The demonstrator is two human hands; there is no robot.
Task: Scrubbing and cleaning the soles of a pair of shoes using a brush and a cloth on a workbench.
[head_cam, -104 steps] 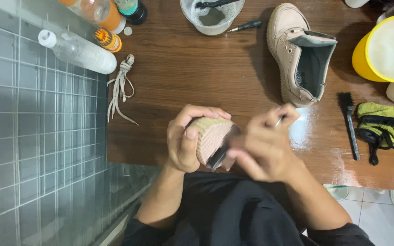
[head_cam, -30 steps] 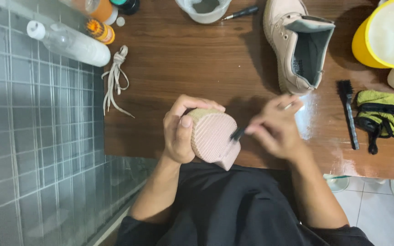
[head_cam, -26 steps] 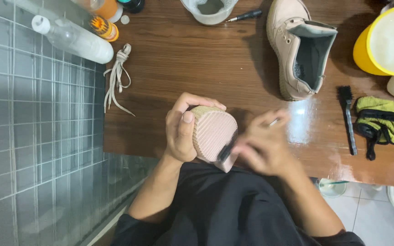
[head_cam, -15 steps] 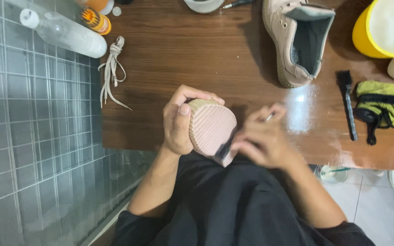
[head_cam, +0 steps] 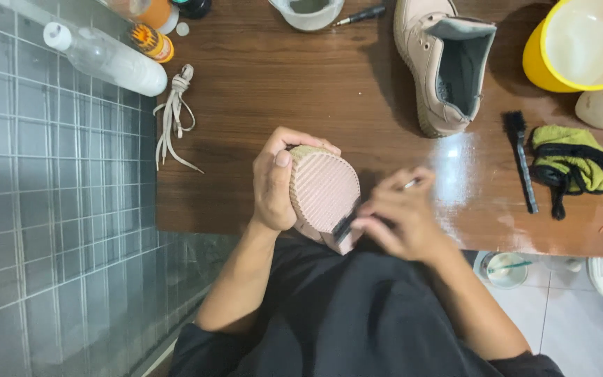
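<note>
My left hand point(head_cam: 273, 183) is wrapped around a beige shoe with a pink ribbed sole point(head_cam: 324, 190), thumb over its top edge, holding it sole-up just off the near edge of the brown wooden tabletop point(head_cam: 301, 91), above my lap. My right hand point(head_cam: 400, 220) is closed on a small dark-bristled brush point(head_cam: 347, 225), its thin handle sticking out past my fingers. Half a second ago the bristles sat at about the same lower right rim of the sole, and a second ago a little higher, so the brush has been stroking back and forth there while the shoe has barely shifted in my grip. I judge the scrubbing of the sole is under way, with this rim the part being worked. The matching beige shoe point(head_cam: 444, 66) lies by the far edge, untouched.
</note>
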